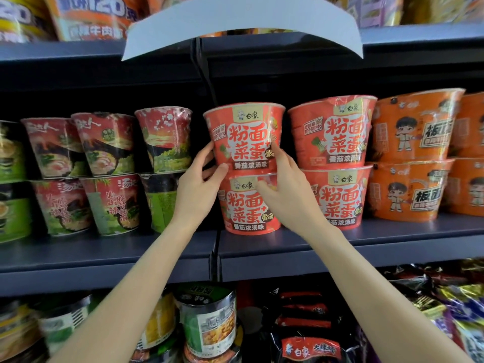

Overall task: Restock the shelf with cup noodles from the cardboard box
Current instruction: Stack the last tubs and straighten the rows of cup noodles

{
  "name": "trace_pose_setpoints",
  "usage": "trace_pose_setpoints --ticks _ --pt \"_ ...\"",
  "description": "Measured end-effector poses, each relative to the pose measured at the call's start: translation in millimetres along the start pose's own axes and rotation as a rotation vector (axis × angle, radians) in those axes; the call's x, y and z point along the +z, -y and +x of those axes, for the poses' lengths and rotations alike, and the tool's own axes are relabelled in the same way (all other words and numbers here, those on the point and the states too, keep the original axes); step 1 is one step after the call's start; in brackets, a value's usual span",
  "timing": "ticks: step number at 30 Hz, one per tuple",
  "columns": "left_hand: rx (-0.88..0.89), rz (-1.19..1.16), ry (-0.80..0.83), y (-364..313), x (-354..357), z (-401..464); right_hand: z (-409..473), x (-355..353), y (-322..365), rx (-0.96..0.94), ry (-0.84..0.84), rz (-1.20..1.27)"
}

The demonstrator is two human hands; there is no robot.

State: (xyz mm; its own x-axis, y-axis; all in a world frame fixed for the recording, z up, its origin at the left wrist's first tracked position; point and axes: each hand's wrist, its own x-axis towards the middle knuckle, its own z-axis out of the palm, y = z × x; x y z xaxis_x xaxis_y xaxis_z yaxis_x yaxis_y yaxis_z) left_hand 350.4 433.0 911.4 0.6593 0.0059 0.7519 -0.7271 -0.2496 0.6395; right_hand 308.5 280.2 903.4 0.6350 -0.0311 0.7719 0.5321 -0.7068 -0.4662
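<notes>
Two hands, my left hand [199, 184] and right hand [284, 189], curl their fingers around the upper red cup noodle [245, 134], stacked on another [248, 205] on the middle shelf [104, 258].

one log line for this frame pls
phase: placing | left hand: holds top red cup | right hand: same cup | cup: stacked on lower red cup | shelf: middle

Even light, blurred bowed edges
</notes>
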Motion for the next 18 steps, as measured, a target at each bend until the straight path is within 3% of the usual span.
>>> trace_pose_setpoints --ticks 12,18 --pt "-0.119 0.089 0.016 1 -14 21 -2 -3 -2 0.000 0.010 -0.014" --pt "-0.111 0.012 0.013 11 -9 16 -12 -1 -8 0.013 -0.038 0.010"
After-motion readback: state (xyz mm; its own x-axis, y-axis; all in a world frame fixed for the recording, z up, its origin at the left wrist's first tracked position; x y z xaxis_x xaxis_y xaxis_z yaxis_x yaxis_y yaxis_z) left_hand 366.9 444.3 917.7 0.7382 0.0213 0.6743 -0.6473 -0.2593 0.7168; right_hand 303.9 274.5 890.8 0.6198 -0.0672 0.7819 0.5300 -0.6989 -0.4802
